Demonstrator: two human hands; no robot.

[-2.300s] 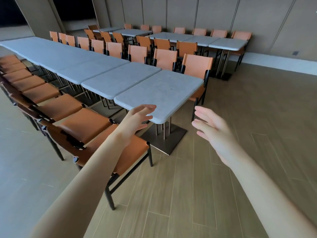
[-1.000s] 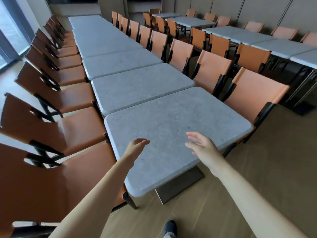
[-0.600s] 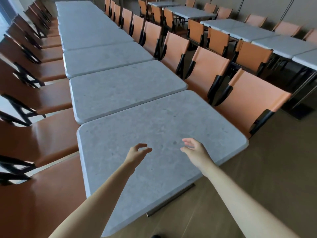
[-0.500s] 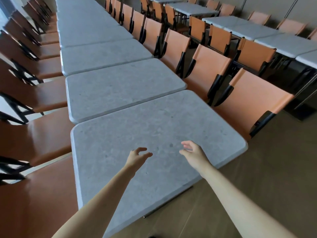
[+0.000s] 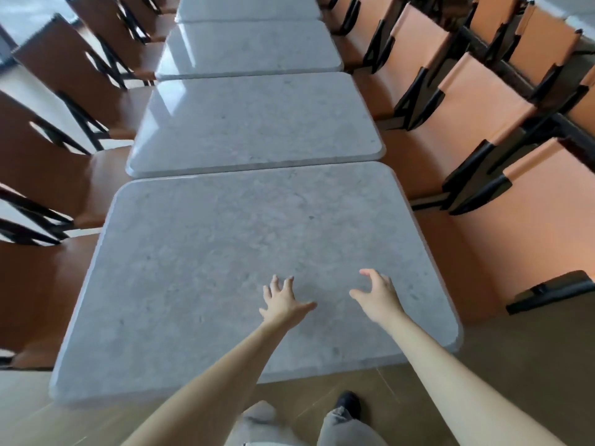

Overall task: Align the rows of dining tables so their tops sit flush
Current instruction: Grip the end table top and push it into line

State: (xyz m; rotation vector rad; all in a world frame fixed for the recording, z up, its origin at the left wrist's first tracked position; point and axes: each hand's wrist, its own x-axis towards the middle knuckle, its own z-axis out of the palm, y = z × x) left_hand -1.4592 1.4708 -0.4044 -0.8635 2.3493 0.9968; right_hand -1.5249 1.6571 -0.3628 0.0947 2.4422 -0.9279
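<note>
Nearest table (image 5: 199, 268) sat at the end of the row, grey stone-look top, rounded corners. Its far edge ran close along the near edge of the second table (image 5: 254, 123); a thin seam showed between them. The nearest tabletop's side edges stuck out past the second table's on both sides in this wide-angle view; whether the tops were truly offset could not be told. More tables (image 5: 248, 46) continued beyond, edge to edge.

Left hand (image 5: 281, 300) was over the nearest tabletop, right of centre, toward the near edge, fingers spread wide, thumb out, gripping nothing. Contact with the top could not be told. Right hand (image 5: 376, 296) was just beside it, nearer the right edge, fingers loosely curved with a wide gap to the thumb, holding nothing.

Orange chairs (image 5: 476, 101) lined the right side, darker brown chairs (image 5: 48, 156) the left side. Person's grey trouser legs and a dark shoe (image 5: 347, 402) showed on the wood floor (image 5: 515, 365) below the near edge.
</note>
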